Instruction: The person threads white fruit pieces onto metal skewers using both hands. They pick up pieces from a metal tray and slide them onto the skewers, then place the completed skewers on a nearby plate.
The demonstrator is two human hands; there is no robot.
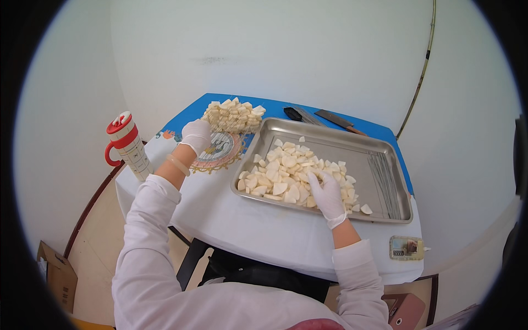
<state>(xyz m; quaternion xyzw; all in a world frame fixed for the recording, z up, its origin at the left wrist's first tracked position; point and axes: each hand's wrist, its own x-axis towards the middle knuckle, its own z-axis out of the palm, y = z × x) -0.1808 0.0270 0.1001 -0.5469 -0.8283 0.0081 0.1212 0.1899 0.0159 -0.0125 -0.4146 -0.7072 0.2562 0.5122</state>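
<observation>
My left hand [196, 135], in a thin white glove, is curled at the near left side of a heap of skewered white vegetable slices [233, 115]. Thin skewers stick out of that heap close to my fingers; whether I grip one is not clear. My right hand [328, 196], gloved too, is over the loose cut white vegetable pieces [284, 169] with thumb and fingertips drawn together. What lies between those fingertips is hidden. The pieces are spread over the left and middle of a shallow stainless steel tray [330, 130]. A bundle of thin metal skewers [383, 183] rests at its right end.
Behind the tray lie a cleaver [336, 119] and more skewers with a black wrapping [293, 114]. A red and white tumbler [130, 146] stands at the table's left edge. A phone in a patterned case [406, 248] lies front right. Walls border the table [255, 235].
</observation>
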